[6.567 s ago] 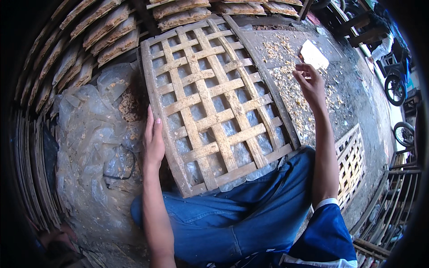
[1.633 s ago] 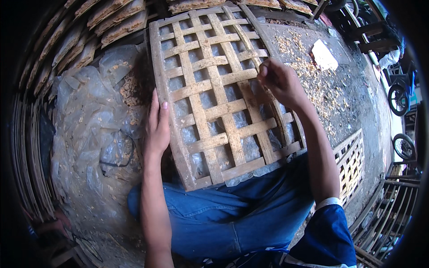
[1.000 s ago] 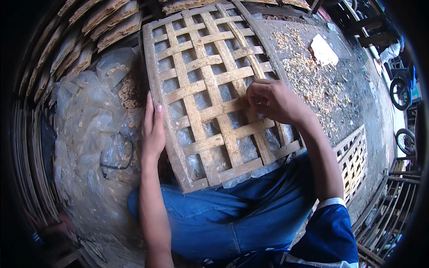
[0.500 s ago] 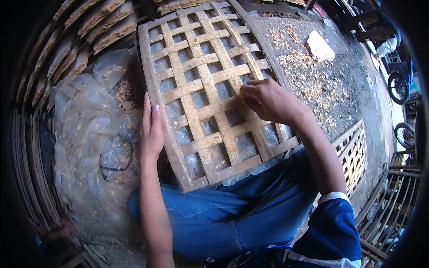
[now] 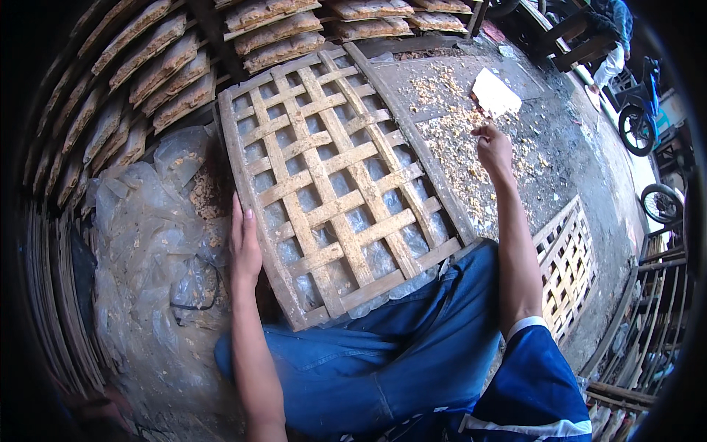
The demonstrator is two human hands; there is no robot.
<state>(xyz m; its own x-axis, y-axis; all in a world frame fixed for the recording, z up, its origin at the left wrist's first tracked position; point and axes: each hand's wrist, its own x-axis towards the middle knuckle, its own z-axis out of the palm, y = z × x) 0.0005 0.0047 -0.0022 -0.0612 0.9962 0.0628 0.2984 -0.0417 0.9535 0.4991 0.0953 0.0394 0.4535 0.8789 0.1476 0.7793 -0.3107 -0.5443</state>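
Observation:
A woven bamboo lattice tray point(image 5: 328, 138) with a wooden frame lies tilted over my lap, and clear plastic shows through its gaps. My left hand point(image 5: 245, 254) holds the tray's left edge, thumb and finger along the frame, the other fingers hidden. Off the tray's right side, my right hand point(image 5: 495, 151) hovers above scattered yellowish crumbs point(image 5: 460, 144) with its fingers curled together. Whatever may be pinched there is too small to make out. A white flat piece point(image 5: 496, 93) lies on the ground just beyond this hand.
Crumpled plastic sheeting point(image 5: 140, 228) covers the ground at left. Racks of stacked, filled trays point(image 5: 173, 70) rise at the far left and back. Another lattice tray point(image 5: 567, 272) lies at right. Farther off are a blue motorcycle point(image 5: 644, 118) and a person point(image 5: 613, 51).
My right hand has left the lattice and moved right and away, over the crumbs. My left hand keeps its place on the tray's edge. The view has shifted slightly.

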